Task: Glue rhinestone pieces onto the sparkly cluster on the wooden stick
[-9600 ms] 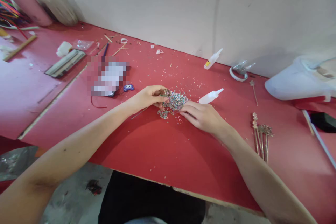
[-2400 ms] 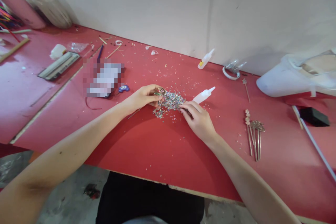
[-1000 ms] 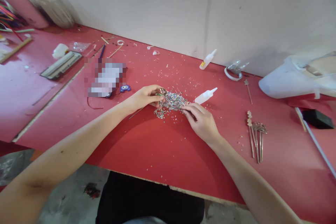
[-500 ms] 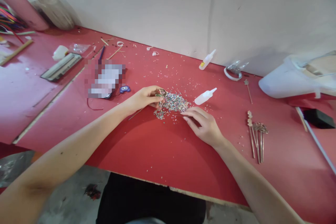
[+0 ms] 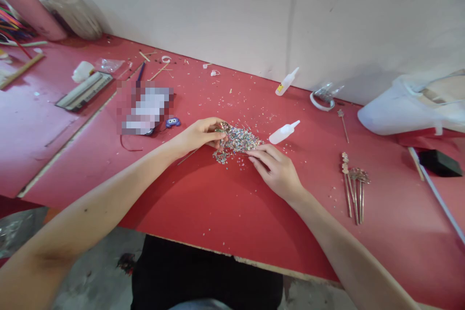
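Observation:
My left hand [image 5: 210, 132] is closed around the ornamented end of a hair stick [image 5: 188, 156], whose thin shaft shows below my wrist; the fingers cover most of its head. Beside those fingertips lies a heap of small glittering rhinestones [image 5: 242, 140] on the red table. At the heap's right edge, my right hand [image 5: 274, 164] has thumb and fingers pinched on a thin, pointed tool, its tip towards the stones; its kind is too fine to make out. A white glue bottle [image 5: 284, 132] lies just behind my right hand.
A second glue bottle [image 5: 286, 82] is near the wall. Several decorated hair sticks [image 5: 356, 193] lie at right, near a white bucket [image 5: 395, 106] and a black block [image 5: 440, 162]. At left are a blurred phone-like object [image 5: 147, 111], a purple trinket [image 5: 173, 122] and a ruler-like strip [image 5: 84, 91].
My right hand has shifted slightly left and up towards the rhinestones. My left hand stays in nearly the same place with the hair stick.

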Demonstrator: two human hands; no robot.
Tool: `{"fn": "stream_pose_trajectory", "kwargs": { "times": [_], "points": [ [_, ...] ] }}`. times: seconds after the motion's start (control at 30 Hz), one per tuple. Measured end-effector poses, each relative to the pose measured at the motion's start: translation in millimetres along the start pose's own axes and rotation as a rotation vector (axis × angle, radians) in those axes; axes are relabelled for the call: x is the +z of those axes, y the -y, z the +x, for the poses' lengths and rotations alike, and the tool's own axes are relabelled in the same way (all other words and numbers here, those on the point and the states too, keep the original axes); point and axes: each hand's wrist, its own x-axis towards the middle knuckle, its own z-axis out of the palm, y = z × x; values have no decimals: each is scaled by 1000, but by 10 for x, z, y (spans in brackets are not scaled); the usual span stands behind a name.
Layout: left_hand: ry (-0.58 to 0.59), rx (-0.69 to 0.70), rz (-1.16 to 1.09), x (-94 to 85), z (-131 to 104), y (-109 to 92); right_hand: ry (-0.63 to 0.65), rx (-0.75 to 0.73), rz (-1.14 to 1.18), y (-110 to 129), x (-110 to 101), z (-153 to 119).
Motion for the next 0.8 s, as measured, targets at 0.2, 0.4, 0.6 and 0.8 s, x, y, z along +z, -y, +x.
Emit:
{"fn": "stream_pose_trajectory", "kwargs": {
  "times": [0.2, 0.4, 0.6, 0.8],
  "points": [
    [1, 5, -21, 1, 3, 10, 50, -16, -45, 38, -10, -4],
    [-1, -10, -17, 1, 4, -3, 38, -11, -40, -33, -101, -28],
    [2, -3, -14, 9, -17, -30, 74, -98, -40, -41, -98, -31],
    [2, -10, -24, 18, -30, -43, 16, -74, -38, -74, -111, -36]
  ]
}}
